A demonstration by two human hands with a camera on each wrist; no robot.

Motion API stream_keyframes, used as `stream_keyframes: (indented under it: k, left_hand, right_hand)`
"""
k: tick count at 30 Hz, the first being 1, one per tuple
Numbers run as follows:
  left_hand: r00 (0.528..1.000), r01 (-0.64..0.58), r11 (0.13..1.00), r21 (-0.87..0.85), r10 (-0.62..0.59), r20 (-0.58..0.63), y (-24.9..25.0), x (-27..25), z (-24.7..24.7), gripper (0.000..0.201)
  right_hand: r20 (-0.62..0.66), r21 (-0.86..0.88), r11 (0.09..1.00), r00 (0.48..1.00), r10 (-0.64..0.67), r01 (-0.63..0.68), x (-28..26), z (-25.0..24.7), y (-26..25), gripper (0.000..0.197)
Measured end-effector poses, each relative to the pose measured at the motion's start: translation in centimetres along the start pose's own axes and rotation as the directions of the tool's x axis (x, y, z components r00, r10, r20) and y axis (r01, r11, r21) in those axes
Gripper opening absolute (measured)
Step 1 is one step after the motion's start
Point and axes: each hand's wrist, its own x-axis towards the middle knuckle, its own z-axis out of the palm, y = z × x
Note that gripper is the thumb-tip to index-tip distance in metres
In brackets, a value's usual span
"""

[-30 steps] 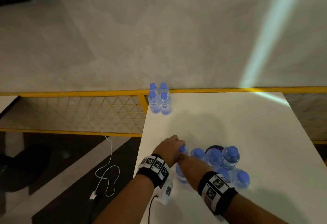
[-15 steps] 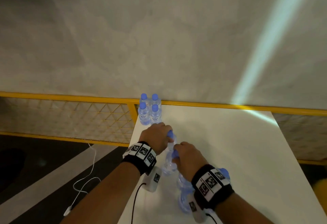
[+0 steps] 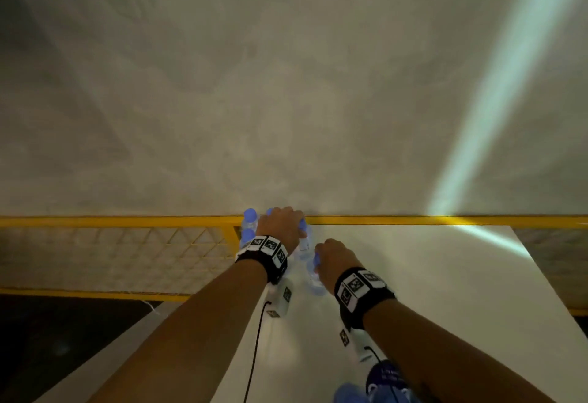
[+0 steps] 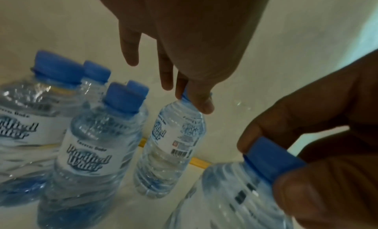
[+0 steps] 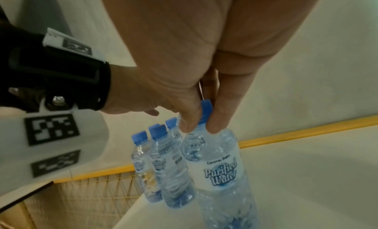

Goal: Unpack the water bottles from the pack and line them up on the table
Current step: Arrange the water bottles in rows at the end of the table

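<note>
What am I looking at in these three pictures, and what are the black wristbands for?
There is no machine here: a person works with bare hands. The black wristbands with square markers carry small cameras. The wide picture comes from a camera on the person's head, looking forward and down. The other two pictures look along each wrist at the fingers.

On the white table, at its far left corner by the yellow rail, stand four clear plastic water bottles with blue caps. The left hand pinches a fifth bottle of the same kind by its cap. The right hand has the same grip on a sixth bottle. It is hard to tell whether either held bottle rests on the table.
</note>
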Motion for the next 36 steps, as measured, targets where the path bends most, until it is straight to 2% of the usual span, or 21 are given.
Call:
stream_keyframes:
  k: [3,5,11,16,18,20,23,25,27,28,29,30,31,32,33,34,36]
  left_hand:
    - [0.999,0.046,0.999,0.009,-0.045,-0.017,-0.9,1.8,1.6,0.02]
    - [0.997,0.073,0.997,-0.001,-0.073,-0.011,-1.2,2.7,2.2,0.009]
    - [0.999,0.006,0.999,-0.039,-0.008,-0.043,-1.8,4.1,2.7,0.019]
    - [1.0,0.009,0.999,-0.049,-0.01,-0.01,-2.1,4.5,3.0,0.019]
    - [1.0,0.022,0.998,-0.062,-0.023,-0.011,-2.3,4.5,3.1,0.018]
    - [1.0,0.023,0.997,-0.072,-0.023,0.007,-2.1,4.3,2.8,0.029]
    - [0.997,0.026,0.993,-0.111,-0.017,0.077,-2.0,3.7,2.5,0.056]
    - [0.999,0.029,0.985,-0.171,-0.024,0.034,-2.0,2.6,2.1,0.061]
    - [0.998,0.017,0.98,-0.197,-0.028,-0.053,-1.5,0.9,1.0,0.058]
    - [0.998,-0.036,0.978,-0.204,0.023,-0.066,-1.0,-0.5,0.3,0.056]
    - [0.987,-0.158,0.947,-0.279,0.143,-0.075,0.0,-2.3,-0.5,0.053]
    - [0.963,-0.268,0.869,-0.415,0.249,-0.1,1.2,-4.3,-0.9,0.05]
    - [0.936,-0.353,0.785,-0.509,0.294,-0.194,1.6,-5.8,-0.1,0.045]
    - [0.943,-0.325,0.811,-0.487,0.242,-0.228,2.3,-7.3,-0.2,0.041]
    - [0.954,-0.278,0.873,-0.401,0.201,-0.223,2.6,-8.6,0.4,0.038]
    - [0.966,-0.228,0.894,-0.385,0.157,-0.207,2.8,-10.2,1.1,0.035]
    - [0.968,-0.251,0.859,-0.446,0.234,-0.094,4.3,-13.8,2.4,0.032]
  right_hand:
    - [0.024,-0.024,0.999,0.999,-0.025,0.025,2.3,0.8,0.2,0.033]
    - [0.011,-0.018,0.999,0.999,-0.03,0.03,3.8,1.2,0.2,0.031]
    - [-0.006,0.024,0.998,0.999,-0.05,0.05,6.4,1.7,-0.9,0.033]
    - [-0.011,0.155,0.988,1.0,-0.008,0.01,7.2,2.0,-1.4,0.042]
    - [-0.015,0.122,0.993,1.0,-0.011,0.013,7.1,2.1,-1.5,0.038]
    - [-0.022,0.107,0.994,0.999,-0.031,0.033,7.0,2.2,-1.5,0.036]
    - [-0.016,0.102,0.994,0.999,-0.04,0.042,6.8,2.2,-1.3,0.03]
    - [0.005,0.086,0.994,0.998,-0.063,0.062,6.6,2.3,-0.9,0.03]
    - [-0.03,0.096,0.994,0.999,-0.042,0.044,5.8,2.1,-0.4,0.032]
    - [-0.052,0.132,0.991,0.998,-0.022,0.029,5.0,2.0,-0.1,0.031]
    - [-0.053,0.148,0.989,0.998,-0.019,0.027,3.9,1.9,0.2,0.029]
    - [-0.069,0.16,0.986,0.997,-0.04,0.051,2.7,2.0,0.6,0.03]
    - [-0.062,0.169,0.982,0.996,-0.069,0.079,0.9,2.1,1.1,0.032]
    - [-0.047,0.17,0.978,0.992,-0.115,0.121,-1.3,1.9,1.4,0.033]
    - [-0.029,0.168,0.972,0.986,-0.162,0.164,-3.5,1.9,1.9,0.033]
    - [-0.026,0.175,0.965,0.981,-0.193,0.195,-5.6,1.9,2.5,0.032]
    - [0.031,0.17,0.966,0.979,-0.204,0.196,-10.2,2.0,3.3,0.031]
